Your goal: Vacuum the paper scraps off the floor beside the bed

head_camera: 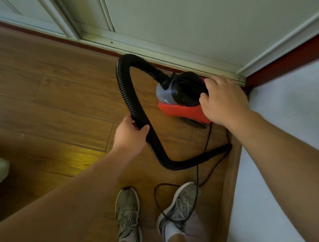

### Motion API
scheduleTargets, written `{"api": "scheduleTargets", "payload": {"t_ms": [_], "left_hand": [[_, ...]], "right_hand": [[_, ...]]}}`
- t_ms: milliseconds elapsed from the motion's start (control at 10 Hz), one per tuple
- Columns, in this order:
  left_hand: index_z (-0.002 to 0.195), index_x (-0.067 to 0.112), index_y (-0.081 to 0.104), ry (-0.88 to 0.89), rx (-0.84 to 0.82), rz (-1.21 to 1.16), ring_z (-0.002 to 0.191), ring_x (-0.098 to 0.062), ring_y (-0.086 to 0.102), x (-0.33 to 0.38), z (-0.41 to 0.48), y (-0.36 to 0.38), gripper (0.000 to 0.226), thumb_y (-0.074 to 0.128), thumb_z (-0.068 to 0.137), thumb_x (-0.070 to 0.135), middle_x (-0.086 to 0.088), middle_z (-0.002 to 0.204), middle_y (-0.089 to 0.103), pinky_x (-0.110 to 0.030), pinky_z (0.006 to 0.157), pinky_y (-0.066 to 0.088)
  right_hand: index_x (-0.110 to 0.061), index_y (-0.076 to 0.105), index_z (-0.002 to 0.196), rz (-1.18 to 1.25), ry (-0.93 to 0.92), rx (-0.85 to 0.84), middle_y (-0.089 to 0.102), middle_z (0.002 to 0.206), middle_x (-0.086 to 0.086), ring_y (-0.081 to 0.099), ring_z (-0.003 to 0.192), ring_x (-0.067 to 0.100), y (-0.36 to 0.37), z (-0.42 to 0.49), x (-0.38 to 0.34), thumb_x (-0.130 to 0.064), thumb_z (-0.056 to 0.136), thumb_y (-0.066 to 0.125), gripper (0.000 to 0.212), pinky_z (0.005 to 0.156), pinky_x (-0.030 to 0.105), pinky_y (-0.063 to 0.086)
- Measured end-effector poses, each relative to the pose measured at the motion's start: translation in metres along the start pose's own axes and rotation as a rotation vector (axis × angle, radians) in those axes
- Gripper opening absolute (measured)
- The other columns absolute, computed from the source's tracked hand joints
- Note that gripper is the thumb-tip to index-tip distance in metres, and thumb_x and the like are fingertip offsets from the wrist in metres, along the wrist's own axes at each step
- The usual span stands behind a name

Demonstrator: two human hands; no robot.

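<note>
I saw the vacuum [178, 95], a small canister with a red base and black-and-grey body, sitting upright on the wooden floor [41, 91] just beside the door track [160, 53]. Its black ribbed hose [122, 86] arched up near the track, then bent away from it. The thin black cord [197, 175] trailed farther off, loosely looped.

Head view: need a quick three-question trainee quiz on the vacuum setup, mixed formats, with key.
1. True or false: the left hand grips the hose.
2. Fill in: the cord crosses the right ____.
3. The right hand grips: A hose; B cord; C vacuum.

Key: 1 true; 2 shoe; 3 C.
</note>
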State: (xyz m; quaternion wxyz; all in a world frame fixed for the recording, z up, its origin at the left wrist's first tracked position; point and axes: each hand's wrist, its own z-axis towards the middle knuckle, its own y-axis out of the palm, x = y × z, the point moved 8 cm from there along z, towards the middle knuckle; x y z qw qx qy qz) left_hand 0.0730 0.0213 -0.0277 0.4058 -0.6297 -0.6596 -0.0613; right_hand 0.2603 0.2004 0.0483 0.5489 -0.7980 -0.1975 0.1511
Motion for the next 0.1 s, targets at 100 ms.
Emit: {"api": "scheduleTargets", "payload": {"t_ms": [100], "left_hand": [[0.141, 0.020, 0.050, -0.007, -0.020, 0.042, 0.075, -0.012, 0.065, 0.0012, -0.0124, -0.0055, 0.045, 0.062, 0.098, 0.026, 0.007, 0.109, 0.070, -0.025, 0.053, 0.044]], "right_hand": [[-0.007, 0.044, 0.145, -0.003, 0.025, 0.004, 0.046, 0.148, 0.014, 0.040, 0.138, 0.032, -0.0042, -0.0165, 0.0017, -0.033, 0.101, 0.037, 0.051, 0.115, 0.046, 0.034]]}}
